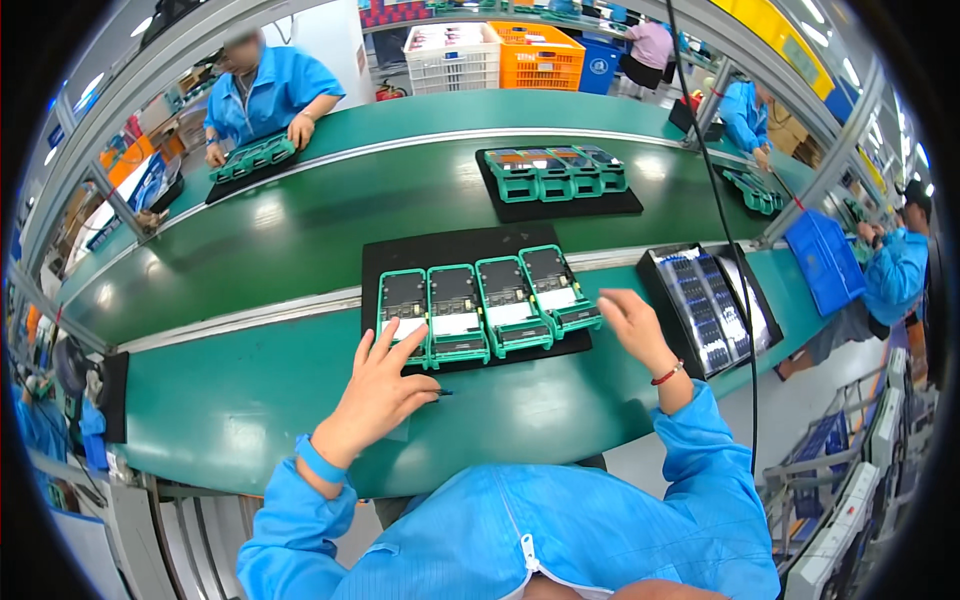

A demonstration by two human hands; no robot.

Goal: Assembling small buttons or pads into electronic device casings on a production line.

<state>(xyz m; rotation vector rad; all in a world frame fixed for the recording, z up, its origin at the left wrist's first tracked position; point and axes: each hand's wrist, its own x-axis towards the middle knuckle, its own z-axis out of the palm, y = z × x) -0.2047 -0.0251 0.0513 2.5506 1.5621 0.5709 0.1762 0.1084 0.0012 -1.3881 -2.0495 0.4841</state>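
Note:
Several green-framed, device-like housings with dark and white inner parts lie side by side on a black mat [450, 243] in front of me. My left hand [378, 395] is open, its fingers spread at the near end of the leftmost housing [403, 290]. By its thumb is a small dark item [444, 393], too small to name. My right hand [632, 325] has its fingers stretched toward the rightmost housing [549, 272], beside its near right corner, and nothing shows in it. Whether its fingertips touch the frame I cannot tell.
At right stands a black tray [765, 290] with rows of small dark parts under shiny film. A black cable [715, 190] hangs down across it. Beyond the metal rail, another mat [600, 208] carries similar housings on the green belt [400, 190]. Co-workers [262, 85] handle housings across the line.

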